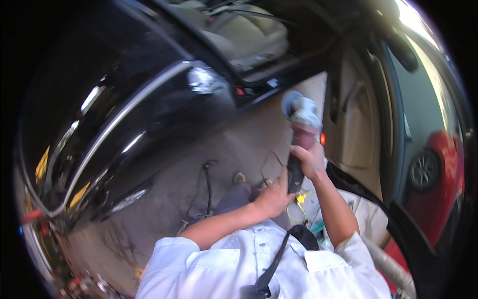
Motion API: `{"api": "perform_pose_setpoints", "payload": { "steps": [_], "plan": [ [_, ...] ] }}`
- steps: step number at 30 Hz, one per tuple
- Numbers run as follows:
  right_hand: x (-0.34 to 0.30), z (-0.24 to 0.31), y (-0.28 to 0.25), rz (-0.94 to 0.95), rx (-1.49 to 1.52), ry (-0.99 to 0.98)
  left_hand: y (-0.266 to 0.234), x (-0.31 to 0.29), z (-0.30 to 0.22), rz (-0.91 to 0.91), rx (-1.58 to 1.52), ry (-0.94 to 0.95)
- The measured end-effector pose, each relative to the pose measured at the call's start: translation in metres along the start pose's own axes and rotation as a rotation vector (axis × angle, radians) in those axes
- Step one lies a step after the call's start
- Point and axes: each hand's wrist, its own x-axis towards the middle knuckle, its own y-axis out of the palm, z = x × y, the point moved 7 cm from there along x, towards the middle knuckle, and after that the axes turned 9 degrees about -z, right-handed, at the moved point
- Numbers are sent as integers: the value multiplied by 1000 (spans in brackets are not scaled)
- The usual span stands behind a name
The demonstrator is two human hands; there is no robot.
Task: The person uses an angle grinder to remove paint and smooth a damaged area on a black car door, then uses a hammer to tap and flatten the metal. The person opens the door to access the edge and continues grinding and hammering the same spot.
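Observation:
Both my hands are on an angle grinder (pixel 302 133) with a reddish body, a silver head and a pale round disc, somewhat blurred. My right hand (pixel 309 158) is closed around its body, just behind the head. Farther back, my left hand (pixel 273 199) grips the dark rear end, its index finger lying along the side. The disc is in the air, apart from the black car panel (pixel 169 119) at the left. On that panel, beside the door opening, is a shiny bare-metal patch (pixel 203 80).
At the right stands an open car door (pixel 356 124) with a beige inner lining. Beige seats (pixel 249 32) show through the doorway. A yellow plug (pixel 300 198) is near the grinder's rear. A black hose (pixel 208 184) lies on the floor. Beyond the door window is a red car (pixel 440 184).

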Motion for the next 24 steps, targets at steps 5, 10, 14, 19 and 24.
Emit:
{"api": "perform_pose_setpoints", "payload": {
  "steps": [5,10,14,19,24],
  "plan": [
    [-11,-47,-5,21,-252,-92,72,40,48,172,-587,-306],
    [-30,-140,-3,533,203,319,136,25,79,204,-968,-193],
    [-59,-248,-24,389,-68,439,188,2,123,779,-449,-270],
    [-160,-391,-72,-78,-295,631,147,32,191,969,-42,115],
    [-277,-528,-93,-648,274,881,96,159,315,583,225,80]
  ]
}}
